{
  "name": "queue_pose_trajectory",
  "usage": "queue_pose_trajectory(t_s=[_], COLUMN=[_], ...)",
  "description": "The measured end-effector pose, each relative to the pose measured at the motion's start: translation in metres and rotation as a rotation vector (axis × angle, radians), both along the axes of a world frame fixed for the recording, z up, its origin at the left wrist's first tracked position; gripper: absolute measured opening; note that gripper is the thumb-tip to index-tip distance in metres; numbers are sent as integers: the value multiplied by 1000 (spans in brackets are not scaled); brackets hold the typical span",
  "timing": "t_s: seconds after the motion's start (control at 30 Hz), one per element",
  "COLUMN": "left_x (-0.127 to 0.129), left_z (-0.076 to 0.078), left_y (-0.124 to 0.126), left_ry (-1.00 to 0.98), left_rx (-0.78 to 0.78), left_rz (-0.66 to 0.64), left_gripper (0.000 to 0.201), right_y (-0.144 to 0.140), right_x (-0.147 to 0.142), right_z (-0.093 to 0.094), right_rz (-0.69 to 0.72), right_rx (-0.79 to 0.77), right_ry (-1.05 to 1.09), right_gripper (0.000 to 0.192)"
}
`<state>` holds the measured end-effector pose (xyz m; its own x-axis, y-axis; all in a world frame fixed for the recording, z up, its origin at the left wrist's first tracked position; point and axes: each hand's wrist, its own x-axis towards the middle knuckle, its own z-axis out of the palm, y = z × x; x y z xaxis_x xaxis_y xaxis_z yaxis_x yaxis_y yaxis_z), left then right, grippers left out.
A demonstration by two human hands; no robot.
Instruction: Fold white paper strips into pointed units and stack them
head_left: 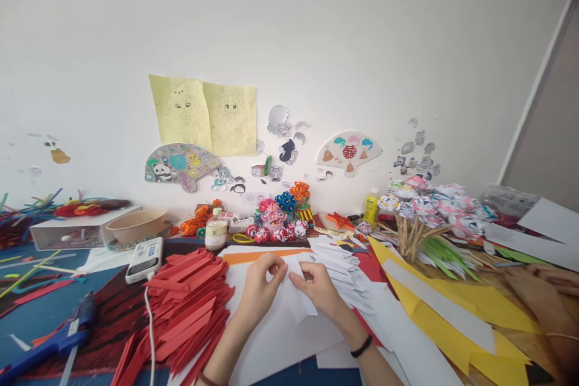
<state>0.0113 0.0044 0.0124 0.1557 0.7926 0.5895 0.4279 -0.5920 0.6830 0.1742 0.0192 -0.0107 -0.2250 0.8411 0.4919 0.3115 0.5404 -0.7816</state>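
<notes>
White paper strip (296,289): lying mid-tabletop, toward the front edge.
Left hand (260,286): pinching it.
Right hand (322,289): pinching it too.
Red strips (190,307): piling left.

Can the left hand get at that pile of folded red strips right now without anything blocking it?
Probably yes: the red strips lie right beside the left hand with nothing between, though both hands now pinch the white paper.

A home paper-craft workspace is indicated by a counter (104,313) covered with stacked red folded strips (190,307), white and yellow paper sheets (456,307), a glue gun (54,338), paper flowers on sticks (429,208), and drawings (205,111) taped to the wall.
</notes>
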Motion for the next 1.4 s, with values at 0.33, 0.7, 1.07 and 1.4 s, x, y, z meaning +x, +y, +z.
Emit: queue_pose_trajectory(t_s=[0.33, 0.7, 1.07, 1.4], left_x=[-3, -4, -6, -2], left_z=[-4, -6, -1, -3], left_y=[-1, 0, 1, 0], left_ry=[273, 276, 161, 33], left_rx=[66, 23, -31, -107], left_rz=[15, -3, -81, -51], left_gripper=[23, 22, 19, 19], right_y=[6, 4, 6, 2], right_x=[4, 6, 9, 12], right_z=[-4, -1, -4, 6], right_rz=[-66, -28, 36, 61], right_rx=[-16, -94, -80, -31], right_ry=[31, 110, 44, -47], right_gripper=[49, 50, 48, 44])
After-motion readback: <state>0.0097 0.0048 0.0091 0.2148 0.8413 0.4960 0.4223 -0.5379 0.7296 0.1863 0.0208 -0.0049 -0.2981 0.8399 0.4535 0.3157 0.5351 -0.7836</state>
